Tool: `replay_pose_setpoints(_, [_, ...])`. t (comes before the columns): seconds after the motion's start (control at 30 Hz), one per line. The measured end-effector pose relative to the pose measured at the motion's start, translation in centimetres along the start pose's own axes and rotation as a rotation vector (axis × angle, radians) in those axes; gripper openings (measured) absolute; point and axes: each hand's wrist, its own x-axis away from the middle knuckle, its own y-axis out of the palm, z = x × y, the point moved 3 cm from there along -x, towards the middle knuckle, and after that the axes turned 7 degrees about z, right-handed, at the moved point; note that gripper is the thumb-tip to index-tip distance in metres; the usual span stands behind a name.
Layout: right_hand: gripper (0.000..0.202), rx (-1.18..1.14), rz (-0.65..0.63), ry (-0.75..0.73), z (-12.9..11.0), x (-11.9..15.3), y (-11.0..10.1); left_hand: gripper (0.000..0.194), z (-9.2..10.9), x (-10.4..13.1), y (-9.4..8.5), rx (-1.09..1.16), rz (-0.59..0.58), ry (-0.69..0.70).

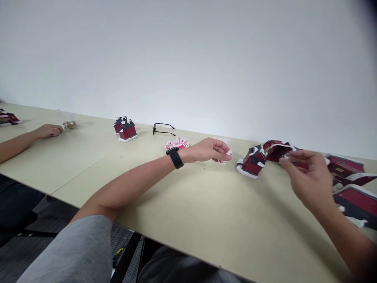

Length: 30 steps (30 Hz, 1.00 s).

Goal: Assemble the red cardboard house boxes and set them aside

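Note:
My left hand (210, 150), with a dark watch (176, 158) on its wrist, is closed in a pinch on a small crumpled white scrap (229, 153). Just right of it a small dark red model house (253, 161) stands on the table, its grey roof patched with white. My right hand (313, 177) is held above the table with thumb and forefinger together. A tiny pale bit shows at those fingertips, too small to name. Behind the right fingers lies an open dark red model piece (277, 149) with a white edge.
More red-and-grey model parts (357, 200) lie at the far right. A crumpled red-and-white wrapper (179, 143), black glasses (163, 129) and another model house (125, 129) stand along the back. At the left, another person's hand (50, 131) touches a small brownish item (69, 125).

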Motion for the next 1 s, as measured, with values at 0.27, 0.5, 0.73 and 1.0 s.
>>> replay_pose_setpoints(0.27, [0.105,-0.043,-0.320,0.221,3.4,-0.8,2.0,0.036,-0.8,-0.2,-0.1,0.002,-0.004,-0.010])
replay_pose_setpoints(0.5, [0.106,-0.121,-0.460,0.262,5.3,-0.4,3.9,0.037,-1.1,-0.2,0.1,0.004,-0.013,-0.011])
replay_pose_setpoints(0.73, [0.105,-0.162,-0.425,0.321,2.9,0.5,5.4,0.039,-1.2,-0.3,0.5,0.075,-0.038,-0.024])
replay_pose_setpoints(1.0, [0.088,-0.510,-0.752,0.265,-0.5,2.3,4.4,0.041,-1.4,-0.5,0.8,0.209,0.024,-0.168])
